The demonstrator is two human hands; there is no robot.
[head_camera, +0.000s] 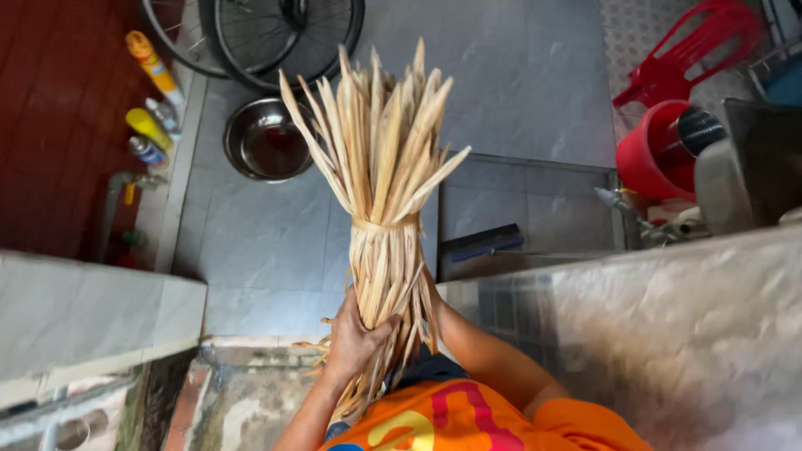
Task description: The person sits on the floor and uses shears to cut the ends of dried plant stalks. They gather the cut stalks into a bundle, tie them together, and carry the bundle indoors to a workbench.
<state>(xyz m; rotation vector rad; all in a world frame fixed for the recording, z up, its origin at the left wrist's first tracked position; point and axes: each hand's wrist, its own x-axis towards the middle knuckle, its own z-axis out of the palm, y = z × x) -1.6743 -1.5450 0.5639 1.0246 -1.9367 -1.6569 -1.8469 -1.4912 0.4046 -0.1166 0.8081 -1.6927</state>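
The left hand (355, 338) is clamped on the dried leaf bundle (380, 192), the right hand's grip hidden behind; loose strips could slip near the binding (384, 224).

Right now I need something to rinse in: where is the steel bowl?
In the head view the steel bowl sits on the grey tiled floor, upper left, below the bicycle wheels and left of the dried-leaf bundle.

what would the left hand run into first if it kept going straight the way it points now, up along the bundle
Likely the strip tie binding the dried leaf bundle, just ahead of the left hand. Beyond it, only the flaring leaf tips; depth is unclear.
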